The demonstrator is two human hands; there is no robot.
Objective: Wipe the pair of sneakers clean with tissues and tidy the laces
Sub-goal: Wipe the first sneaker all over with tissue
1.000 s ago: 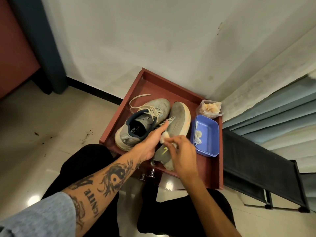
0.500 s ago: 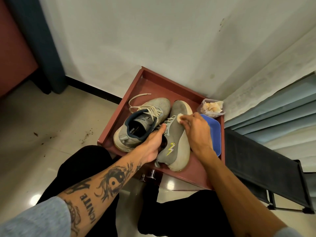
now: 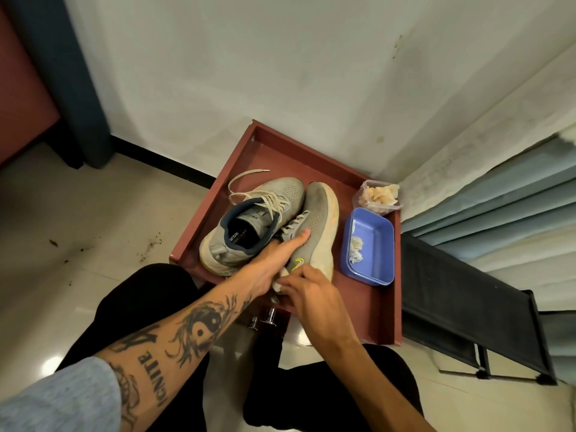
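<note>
Two grey sneakers lie in a red-brown tray. The left sneaker stands upright, and its loose cream laces trail toward the tray's far left. The right sneaker is tipped on its side against it. My left hand grips the right sneaker at its opening, thumb stretched along the upper and fingers hidden inside. My right hand pinches a white tissue against the heel end of that sneaker, beside the yellow logo.
A blue plastic tub holding crumpled used tissues sits at the tray's right side. Behind it is a clear container of tissues. A black rack and curtains stand to the right, and dirt specks lie on the floor at left.
My right hand has drawn the tissue from the toe of the right sneaker back to its heel. The left hand keeps its grip on that shoe.
</note>
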